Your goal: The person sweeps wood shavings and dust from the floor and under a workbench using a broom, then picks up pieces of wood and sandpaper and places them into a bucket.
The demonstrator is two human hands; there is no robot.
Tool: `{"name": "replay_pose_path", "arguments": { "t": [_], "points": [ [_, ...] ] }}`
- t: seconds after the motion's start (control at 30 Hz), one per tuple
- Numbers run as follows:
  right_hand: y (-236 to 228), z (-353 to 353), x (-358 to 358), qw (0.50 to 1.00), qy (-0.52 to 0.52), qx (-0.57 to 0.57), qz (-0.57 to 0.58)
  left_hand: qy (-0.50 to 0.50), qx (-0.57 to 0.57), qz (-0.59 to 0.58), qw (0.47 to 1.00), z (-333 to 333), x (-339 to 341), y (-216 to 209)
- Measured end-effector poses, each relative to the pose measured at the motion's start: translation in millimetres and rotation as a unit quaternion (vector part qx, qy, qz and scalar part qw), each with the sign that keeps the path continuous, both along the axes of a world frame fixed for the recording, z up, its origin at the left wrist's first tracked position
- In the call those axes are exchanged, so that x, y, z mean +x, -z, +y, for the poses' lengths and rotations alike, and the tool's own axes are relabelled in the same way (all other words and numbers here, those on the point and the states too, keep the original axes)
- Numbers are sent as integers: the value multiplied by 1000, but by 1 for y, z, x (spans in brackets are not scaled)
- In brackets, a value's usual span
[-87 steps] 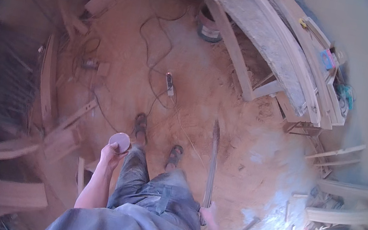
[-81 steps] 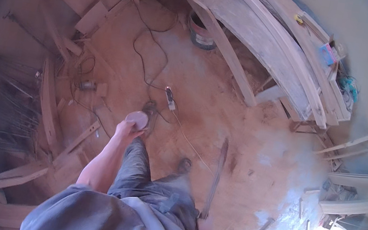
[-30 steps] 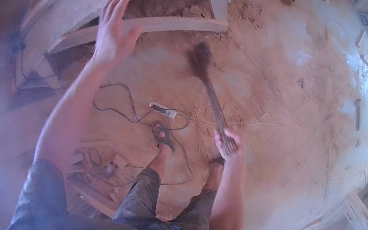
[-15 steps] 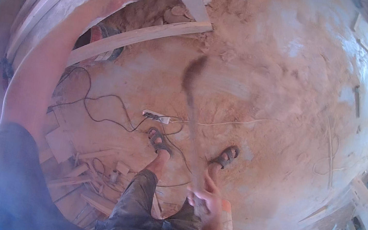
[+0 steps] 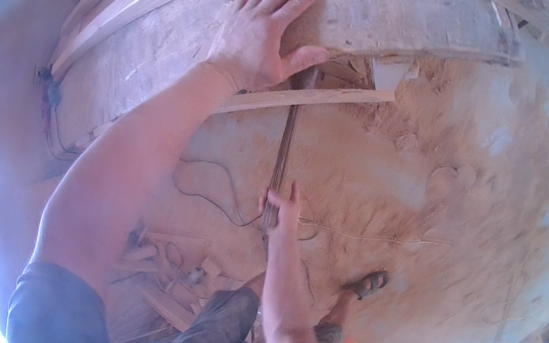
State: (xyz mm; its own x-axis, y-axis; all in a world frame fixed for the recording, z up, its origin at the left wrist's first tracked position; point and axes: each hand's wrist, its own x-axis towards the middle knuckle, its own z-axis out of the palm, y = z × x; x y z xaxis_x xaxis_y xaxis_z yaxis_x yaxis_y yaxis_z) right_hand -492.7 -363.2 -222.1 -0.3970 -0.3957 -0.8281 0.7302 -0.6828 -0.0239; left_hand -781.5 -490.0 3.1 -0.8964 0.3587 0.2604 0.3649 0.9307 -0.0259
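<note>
Left hand spread flat on curved planks; right hand grips a broom handle above cables.

planks: rough pale wood | floor: matt, sawdust-covered

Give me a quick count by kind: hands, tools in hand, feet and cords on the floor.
Hands: 2, left hand flat on the curved timber, right hand gripping the tool
Long-handled tool: 1
Sandalled foot: 1
Dark cord: 1
Total: 5
</note>
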Motion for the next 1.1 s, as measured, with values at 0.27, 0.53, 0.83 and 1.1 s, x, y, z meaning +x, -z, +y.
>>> {"name": "replay_pose_path", "arguments": {
  "t": [0.27,0.53,0.83,1.1],
  "points": [
    [-93,29,79,998,-26,-51,27,2,7,3,1000,10,3,0],
    [73,39,-113,644,-437,483,402,80,-8,33,996,6,-5,11],
    [124,203,-76,489,-571,543,374,69,-30,36,996,7,0,15],
    [-40,253,44,515,-717,386,266,16,-15,18,1000,7,5,10]
  ]
}}
